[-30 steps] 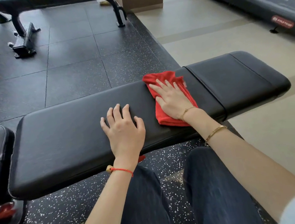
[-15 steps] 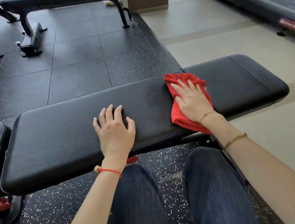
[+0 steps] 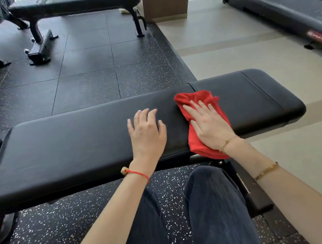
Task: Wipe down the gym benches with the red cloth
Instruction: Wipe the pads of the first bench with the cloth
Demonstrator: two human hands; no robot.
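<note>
A black padded bench (image 3: 77, 144) runs across the view from left to right, with a seam dividing its long pad from a shorter pad at the right end. The red cloth (image 3: 196, 99) lies crumpled on the long pad just left of that seam, its near edge hanging over the front lip of the bench. The right hand (image 3: 209, 124) lies flat on top of the cloth, fingers straight and spread and pointing away from the person, pressing it onto the pad; cloth shows beyond the fingertips, along the thumb side, and below the wrist. The left hand (image 3: 147, 133) rests palm down on the bare pad just left of the cloth, fingers relaxed and slightly bent, holding nothing and not touching the cloth. A red string bracelet (image 3: 137, 173) circles the left wrist, and thin gold bracelets (image 3: 266, 170) sit on the right wrist and forearm. The person's dark trousers (image 3: 208, 217) show below the bench over speckled black floor tiles (image 3: 90, 79). Farther back stands a second bench (image 3: 80, 2), and a treadmill (image 3: 288, 7) sits on the pale floor at the upper right.
</note>
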